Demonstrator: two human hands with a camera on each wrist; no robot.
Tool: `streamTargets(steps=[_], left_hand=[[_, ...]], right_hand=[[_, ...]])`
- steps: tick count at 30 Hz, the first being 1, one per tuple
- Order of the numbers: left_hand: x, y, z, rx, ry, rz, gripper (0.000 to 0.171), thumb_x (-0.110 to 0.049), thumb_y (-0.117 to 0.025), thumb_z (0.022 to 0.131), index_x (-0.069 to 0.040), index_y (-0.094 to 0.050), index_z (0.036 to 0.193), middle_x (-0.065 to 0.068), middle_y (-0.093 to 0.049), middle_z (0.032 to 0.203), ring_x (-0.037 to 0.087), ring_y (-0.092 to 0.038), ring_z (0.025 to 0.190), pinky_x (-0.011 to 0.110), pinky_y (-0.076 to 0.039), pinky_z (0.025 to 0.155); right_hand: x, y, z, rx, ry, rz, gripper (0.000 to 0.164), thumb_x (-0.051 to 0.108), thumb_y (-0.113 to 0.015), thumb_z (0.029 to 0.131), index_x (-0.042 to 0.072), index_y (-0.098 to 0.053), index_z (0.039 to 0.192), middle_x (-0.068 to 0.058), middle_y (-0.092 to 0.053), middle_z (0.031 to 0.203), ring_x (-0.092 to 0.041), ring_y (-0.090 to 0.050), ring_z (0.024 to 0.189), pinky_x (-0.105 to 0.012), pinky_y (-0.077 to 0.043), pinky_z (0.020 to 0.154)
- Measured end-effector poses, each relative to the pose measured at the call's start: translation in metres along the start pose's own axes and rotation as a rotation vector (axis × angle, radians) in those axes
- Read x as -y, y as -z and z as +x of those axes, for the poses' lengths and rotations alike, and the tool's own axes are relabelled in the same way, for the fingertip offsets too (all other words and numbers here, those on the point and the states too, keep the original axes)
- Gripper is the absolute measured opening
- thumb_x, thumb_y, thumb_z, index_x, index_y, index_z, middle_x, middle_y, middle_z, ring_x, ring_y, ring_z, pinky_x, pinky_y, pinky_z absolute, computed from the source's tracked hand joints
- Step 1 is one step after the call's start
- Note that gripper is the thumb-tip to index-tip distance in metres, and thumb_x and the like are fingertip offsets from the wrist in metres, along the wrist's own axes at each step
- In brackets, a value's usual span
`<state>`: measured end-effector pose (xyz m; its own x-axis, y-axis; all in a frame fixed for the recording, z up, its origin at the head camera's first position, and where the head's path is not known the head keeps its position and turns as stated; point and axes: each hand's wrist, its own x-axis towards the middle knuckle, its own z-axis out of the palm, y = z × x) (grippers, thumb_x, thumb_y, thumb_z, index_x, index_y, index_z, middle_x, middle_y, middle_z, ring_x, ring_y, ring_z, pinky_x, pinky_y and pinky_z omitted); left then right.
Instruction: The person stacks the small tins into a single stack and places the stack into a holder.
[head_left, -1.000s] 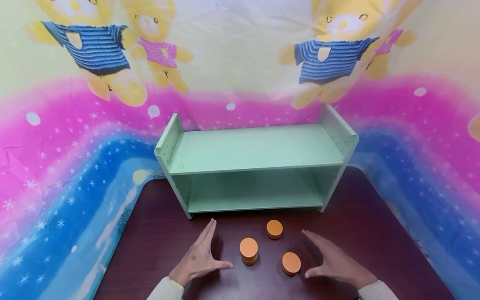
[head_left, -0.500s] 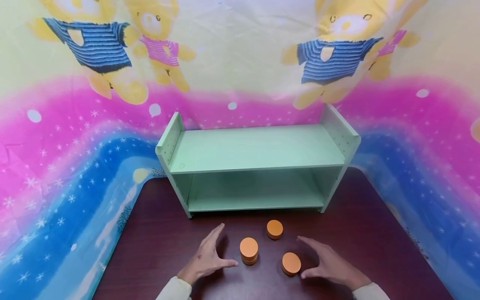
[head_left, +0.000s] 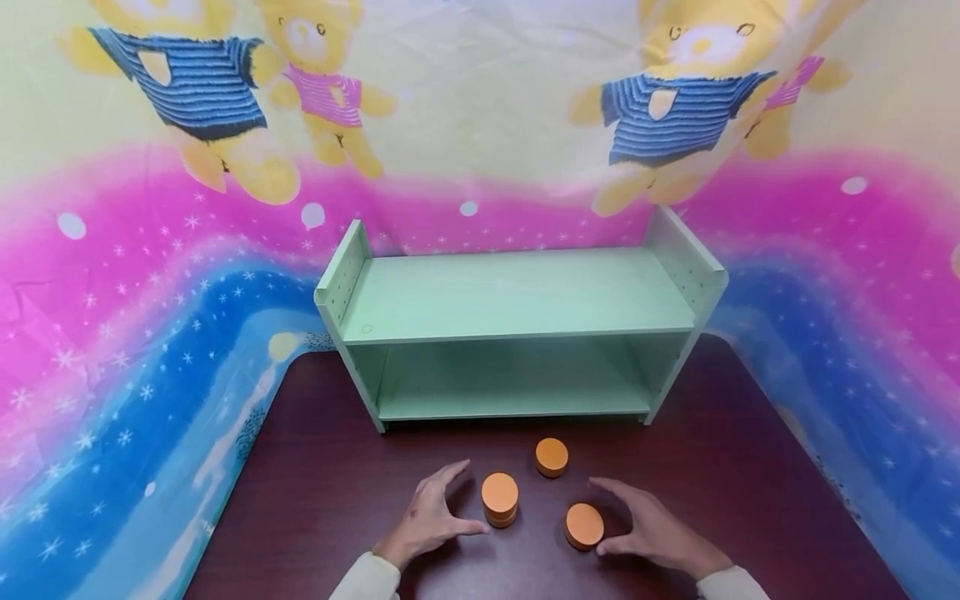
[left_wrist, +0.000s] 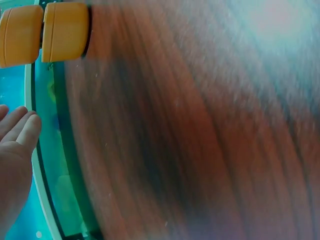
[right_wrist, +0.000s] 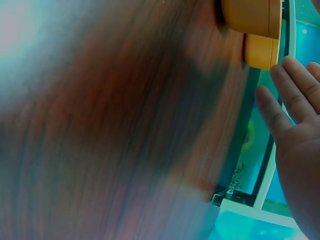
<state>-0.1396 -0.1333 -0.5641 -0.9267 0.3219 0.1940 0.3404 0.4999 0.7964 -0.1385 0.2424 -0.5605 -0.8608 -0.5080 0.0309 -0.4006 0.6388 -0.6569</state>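
In the head view, two low orange cylinders form a stack (head_left: pixel 499 493) on the dark red table. The left wrist view shows both pieces of this stack (left_wrist: pixel 65 32), one with a seam round its side. My left hand (head_left: pixel 431 518) is just left of it, thumb and fingers spread apart, thumb tip close to its base. A single orange cylinder (head_left: pixel 584 527) lies to the right, with my right hand (head_left: pixel 654 532) beside it, thumb tip right at its edge and fingers extended behind. Another orange cylinder (head_left: pixel 552 458) sits farther back. Neither hand holds anything.
A pale green two-level shelf (head_left: pixel 517 292) stands at the back of the table (head_left: pixel 300 500), behind the cylinders. A bright curtain (head_left: pixel 465 125) printed with teddy bears hangs behind and along both sides.
My left hand has moved right, closer to the stack. My right hand has moved left toward the near right cylinder, its fingers lower. The cylinders have stayed in place.
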Motion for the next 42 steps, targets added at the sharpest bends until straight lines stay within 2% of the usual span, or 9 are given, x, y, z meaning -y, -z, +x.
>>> streamTargets(steps=[4,11,18,27,32,36,42], left_hand=[[0.002,-0.007,0.002,0.025,0.009,-0.121,0.094,-0.025,-0.096,0.064,0.01,-0.05,0.138,0.028,-0.055,0.136,0.041,-0.055,0.124,0.05,-0.048,0.101],[0.003,-0.018,0.003,0.017,0.027,-0.22,0.086,-0.018,-0.095,0.066,0.011,-0.053,0.135,0.027,-0.057,0.134,0.042,-0.058,0.12,0.05,-0.047,0.102],[0.007,-0.03,0.006,0.004,0.066,-0.38,0.075,-0.008,-0.092,0.068,0.007,-0.057,0.132,0.022,-0.06,0.133,0.04,-0.055,0.125,0.038,-0.049,0.103],[0.005,-0.037,0.007,-0.014,0.115,-0.483,0.072,0.0,-0.09,0.069,0.007,-0.057,0.132,0.022,-0.059,0.134,0.039,-0.054,0.126,0.032,-0.048,0.104],[0.004,-0.038,0.007,-0.023,0.142,-0.531,0.069,0.004,-0.088,0.07,0.008,-0.057,0.131,0.023,-0.06,0.133,0.038,-0.054,0.126,0.031,-0.048,0.104],[0.004,-0.039,0.006,-0.025,0.148,-0.533,0.069,0.003,-0.089,0.069,0.009,-0.058,0.131,0.023,-0.06,0.132,0.038,-0.055,0.125,0.032,-0.048,0.104],[0.005,-0.041,0.005,-0.023,0.16,-0.529,0.069,-0.001,-0.09,0.07,0.009,-0.058,0.13,0.024,-0.061,0.131,0.039,-0.056,0.124,0.034,-0.049,0.103]], right_hand=[[0.0,-0.001,0.0,0.007,-0.007,0.045,0.09,0.05,-0.085,0.074,0.001,-0.051,0.142,-0.009,-0.06,0.137,-0.03,-0.056,0.124,-0.04,-0.052,0.099],[-0.004,-0.005,-0.001,0.046,-0.031,0.167,0.088,0.043,-0.085,0.077,-0.001,-0.048,0.143,-0.013,-0.06,0.137,-0.03,-0.057,0.124,-0.038,-0.052,0.099],[-0.006,-0.011,0.001,0.006,-0.013,0.134,0.085,0.045,-0.086,0.075,0.002,-0.053,0.14,-0.01,-0.063,0.133,-0.026,-0.059,0.12,-0.032,-0.053,0.096],[-0.006,-0.015,0.002,0.02,-0.032,0.22,0.084,0.039,-0.088,0.074,-0.001,-0.052,0.139,-0.012,-0.062,0.134,-0.023,-0.061,0.118,-0.027,-0.051,0.097],[-0.007,-0.018,0.004,0.05,-0.076,0.291,0.081,0.034,-0.088,0.076,-0.001,-0.052,0.14,-0.015,-0.059,0.136,-0.028,-0.061,0.118,-0.023,-0.052,0.094],[-0.008,-0.02,0.004,0.054,-0.083,0.32,0.08,0.033,-0.088,0.077,-0.001,-0.052,0.14,-0.017,-0.058,0.136,-0.031,-0.061,0.118,-0.022,-0.052,0.094],[-0.01,-0.024,0.001,0.044,-0.068,0.351,0.078,0.029,-0.088,0.078,-0.003,-0.052,0.139,-0.019,-0.059,0.136,-0.022,-0.062,0.118,-0.022,-0.052,0.094]])
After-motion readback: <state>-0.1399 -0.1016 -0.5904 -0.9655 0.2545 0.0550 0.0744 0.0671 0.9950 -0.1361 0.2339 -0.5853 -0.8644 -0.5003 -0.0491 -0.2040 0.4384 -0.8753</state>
